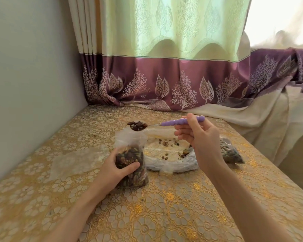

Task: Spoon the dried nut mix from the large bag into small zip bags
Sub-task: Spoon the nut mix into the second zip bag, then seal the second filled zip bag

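A small clear zip bag [129,142], more than half full of dark nut mix, stands upright on the table, and my left hand [118,169] grips its middle. My right hand [198,135] holds a spoon by its purple beaded handle [182,122]. The spoon's bowl [137,126] is heaped with nuts and hovers just above the small bag's open mouth. Behind it lies the large clear bag [166,154], spread open and flat with a few nuts scattered inside.
A filled small bag [232,152] lies to the right, partly behind my right wrist. Empty clear bags [77,159] lie flat on the left of the gold floral tablecloth [164,215]. A wall stands at left, curtains at the back, the table edge at right.
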`<state>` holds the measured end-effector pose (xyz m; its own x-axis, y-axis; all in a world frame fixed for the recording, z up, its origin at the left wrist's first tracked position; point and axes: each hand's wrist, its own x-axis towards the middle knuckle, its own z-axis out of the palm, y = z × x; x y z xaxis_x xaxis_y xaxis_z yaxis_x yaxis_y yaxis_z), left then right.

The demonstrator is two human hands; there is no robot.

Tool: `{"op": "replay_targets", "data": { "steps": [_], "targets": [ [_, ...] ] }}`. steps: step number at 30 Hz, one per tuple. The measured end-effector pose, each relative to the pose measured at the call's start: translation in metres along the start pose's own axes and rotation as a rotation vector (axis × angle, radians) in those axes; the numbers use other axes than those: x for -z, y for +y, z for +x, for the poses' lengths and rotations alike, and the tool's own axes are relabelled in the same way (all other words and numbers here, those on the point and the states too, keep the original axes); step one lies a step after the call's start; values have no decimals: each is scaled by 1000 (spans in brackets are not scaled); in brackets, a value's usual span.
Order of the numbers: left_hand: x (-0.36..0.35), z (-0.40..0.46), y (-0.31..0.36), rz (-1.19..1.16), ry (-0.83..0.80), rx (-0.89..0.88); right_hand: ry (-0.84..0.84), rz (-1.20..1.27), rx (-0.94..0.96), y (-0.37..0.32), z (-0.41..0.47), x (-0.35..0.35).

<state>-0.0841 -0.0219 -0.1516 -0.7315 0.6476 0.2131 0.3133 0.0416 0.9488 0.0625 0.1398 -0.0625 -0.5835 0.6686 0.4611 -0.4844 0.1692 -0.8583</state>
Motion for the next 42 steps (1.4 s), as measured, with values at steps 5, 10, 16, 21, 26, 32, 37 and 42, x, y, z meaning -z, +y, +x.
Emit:
{"op": "replay_targets", "data": {
  "steps": [5,10,16,21,26,32,37,42],
  "targets": [
    [2,0,3,-28,-43,-20,-100,-65,31,0,-3,2],
    [2,0,5,-41,-36,-21,-160,-79,51,3,-4,9],
    [0,1,4,-192,-34,36,42,114,-53,17,0,26],
    [-2,0,13,-258,21,-39,239,55,-254,49,-3,57],
    [-2,-3,13,-145,-89,-47,279,-209,-326,72,-7,72],
    [-7,-2,14,2,-70,-39,289,-855,-238,76,-10,76],
    [-12,-4,20,-71,-51,-97,328,-1088,-122,67,-12,75],
    [-19,-14,18,171,-299,36,318,-812,106,59,-22,63]
  ]
}}
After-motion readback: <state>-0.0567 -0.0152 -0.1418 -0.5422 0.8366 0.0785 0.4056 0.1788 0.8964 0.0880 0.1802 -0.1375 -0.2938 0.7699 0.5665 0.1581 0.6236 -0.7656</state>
